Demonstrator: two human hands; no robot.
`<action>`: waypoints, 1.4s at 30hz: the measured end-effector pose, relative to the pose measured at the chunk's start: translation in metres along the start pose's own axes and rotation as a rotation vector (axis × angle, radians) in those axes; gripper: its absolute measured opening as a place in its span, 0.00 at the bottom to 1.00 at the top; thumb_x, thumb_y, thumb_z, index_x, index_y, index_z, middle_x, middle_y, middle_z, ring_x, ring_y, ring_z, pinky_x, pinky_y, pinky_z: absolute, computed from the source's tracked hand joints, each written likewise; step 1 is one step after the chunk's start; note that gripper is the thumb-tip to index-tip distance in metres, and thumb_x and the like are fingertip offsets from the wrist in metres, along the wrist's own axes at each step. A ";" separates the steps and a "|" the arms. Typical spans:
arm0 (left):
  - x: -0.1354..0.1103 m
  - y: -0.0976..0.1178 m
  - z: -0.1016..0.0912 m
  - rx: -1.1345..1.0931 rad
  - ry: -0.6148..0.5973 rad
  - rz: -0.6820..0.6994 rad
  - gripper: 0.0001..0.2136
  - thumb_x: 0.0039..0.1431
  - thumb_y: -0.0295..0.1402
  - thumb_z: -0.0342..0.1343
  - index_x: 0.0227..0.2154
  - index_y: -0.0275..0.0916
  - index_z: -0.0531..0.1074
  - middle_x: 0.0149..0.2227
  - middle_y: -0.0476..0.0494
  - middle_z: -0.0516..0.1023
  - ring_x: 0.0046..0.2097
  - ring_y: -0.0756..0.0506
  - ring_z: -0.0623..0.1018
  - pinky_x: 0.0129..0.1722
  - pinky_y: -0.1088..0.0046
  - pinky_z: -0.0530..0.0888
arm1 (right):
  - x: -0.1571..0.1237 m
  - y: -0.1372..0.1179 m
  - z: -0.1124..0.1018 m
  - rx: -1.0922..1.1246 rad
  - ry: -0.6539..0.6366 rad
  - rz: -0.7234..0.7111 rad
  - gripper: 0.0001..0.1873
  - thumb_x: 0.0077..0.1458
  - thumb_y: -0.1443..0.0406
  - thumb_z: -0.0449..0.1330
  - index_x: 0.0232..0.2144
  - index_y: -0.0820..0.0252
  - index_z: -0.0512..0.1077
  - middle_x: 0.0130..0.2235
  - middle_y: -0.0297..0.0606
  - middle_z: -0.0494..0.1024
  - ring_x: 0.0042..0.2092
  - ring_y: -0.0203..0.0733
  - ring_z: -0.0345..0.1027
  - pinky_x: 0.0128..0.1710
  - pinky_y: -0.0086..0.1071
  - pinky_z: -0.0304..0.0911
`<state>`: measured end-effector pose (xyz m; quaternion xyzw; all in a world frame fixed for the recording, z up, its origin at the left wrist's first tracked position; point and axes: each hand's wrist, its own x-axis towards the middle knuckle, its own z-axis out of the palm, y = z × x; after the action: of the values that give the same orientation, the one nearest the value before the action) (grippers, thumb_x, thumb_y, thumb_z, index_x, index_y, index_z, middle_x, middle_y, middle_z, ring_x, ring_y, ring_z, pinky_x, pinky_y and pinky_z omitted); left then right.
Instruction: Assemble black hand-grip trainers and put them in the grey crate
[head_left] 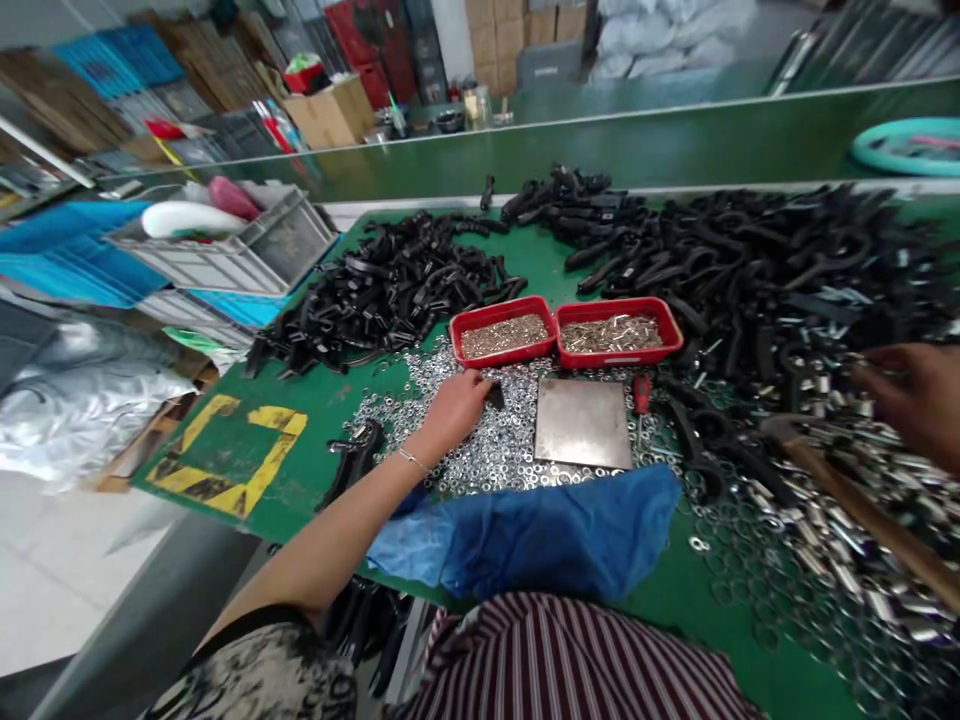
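My left hand (pixel 456 408) is over a spread of small metal washers and nuts (pixel 487 455), its fingers drawn together on a small black piece (pixel 496 396). At the right edge, my right hand (pixel 919 400) is blurred above a heap of shiny metal cylinders (pixel 847 540). Its thumb and fingertips come together, and whatever they may hold is too smeared to make out. Between the hands lie a flat metal plate (pixel 583 422) and a red-handled screwdriver (pixel 641 393). Beyond the plate stand a red tray of tiny metal parts (pixel 501 359) and a red tray of pins (pixel 621 358).
Black curved parts are piled at the left (pixel 397 275) and right (pixel 720 240). A wooden-handled hammer (pixel 870 500) lies across the cylinders. Blue cloth (pixel 540 535) covers the near table edge. Grey crates (pixel 225 260) stand at the left, beyond yellow tape marks (pixel 274 470).
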<state>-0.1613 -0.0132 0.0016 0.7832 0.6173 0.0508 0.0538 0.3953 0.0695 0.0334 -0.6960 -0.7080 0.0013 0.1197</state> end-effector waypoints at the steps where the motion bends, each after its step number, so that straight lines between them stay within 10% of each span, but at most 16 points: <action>1: 0.003 0.005 0.005 0.074 -0.027 -0.010 0.14 0.64 0.25 0.46 0.48 0.36 0.73 0.47 0.35 0.73 0.47 0.40 0.74 0.49 0.63 0.70 | -0.010 -0.021 -0.009 0.143 -0.021 0.104 0.16 0.64 0.58 0.60 0.44 0.67 0.75 0.38 0.60 0.77 0.32 0.42 0.66 0.34 0.44 0.56; 5: 0.006 0.003 0.017 0.171 -0.092 -0.003 0.11 0.64 0.26 0.45 0.41 0.36 0.73 0.43 0.35 0.74 0.44 0.39 0.75 0.44 0.64 0.71 | -0.054 -0.111 -0.012 1.186 -0.393 0.195 0.17 0.58 0.54 0.66 0.46 0.54 0.70 0.48 0.43 0.76 0.41 0.42 0.73 0.45 0.41 0.67; 9: 0.001 -0.010 0.013 0.042 -0.007 -0.057 0.08 0.63 0.32 0.50 0.41 0.38 0.71 0.43 0.35 0.75 0.44 0.36 0.76 0.43 0.63 0.70 | -0.082 -0.157 0.023 1.611 -0.584 0.234 0.16 0.51 0.59 0.71 0.39 0.56 0.73 0.40 0.35 0.75 0.34 0.35 0.68 0.41 0.38 0.70; 21: 0.008 -0.011 0.012 -0.598 0.252 -0.354 0.10 0.55 0.35 0.55 0.38 0.36 0.74 0.37 0.44 0.79 0.40 0.43 0.75 0.42 0.68 0.71 | -0.097 -0.200 0.062 1.821 -0.790 0.284 0.13 0.56 0.57 0.68 0.39 0.56 0.71 0.30 0.30 0.70 0.25 0.30 0.54 0.24 0.28 0.54; 30: -0.019 0.087 0.009 -1.339 -0.136 -0.226 0.10 0.58 0.37 0.59 0.38 0.37 0.74 0.34 0.45 0.81 0.31 0.49 0.76 0.31 0.75 0.69 | -0.101 -0.247 0.058 1.766 -0.779 0.225 0.15 0.56 0.54 0.67 0.40 0.56 0.74 0.26 0.29 0.69 0.26 0.32 0.62 0.29 0.30 0.65; 42: -0.029 0.106 0.009 -1.357 -0.182 -0.211 0.10 0.51 0.36 0.62 0.34 0.36 0.74 0.27 0.50 0.75 0.26 0.51 0.72 0.28 0.76 0.68 | -0.109 -0.249 0.047 1.735 -0.888 0.103 0.13 0.53 0.59 0.70 0.37 0.59 0.74 0.27 0.30 0.75 0.29 0.34 0.71 0.36 0.34 0.72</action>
<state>-0.0651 -0.0663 0.0080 0.5133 0.5149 0.3543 0.5881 0.1427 -0.0377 0.0113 -0.3323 -0.4107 0.7895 0.3126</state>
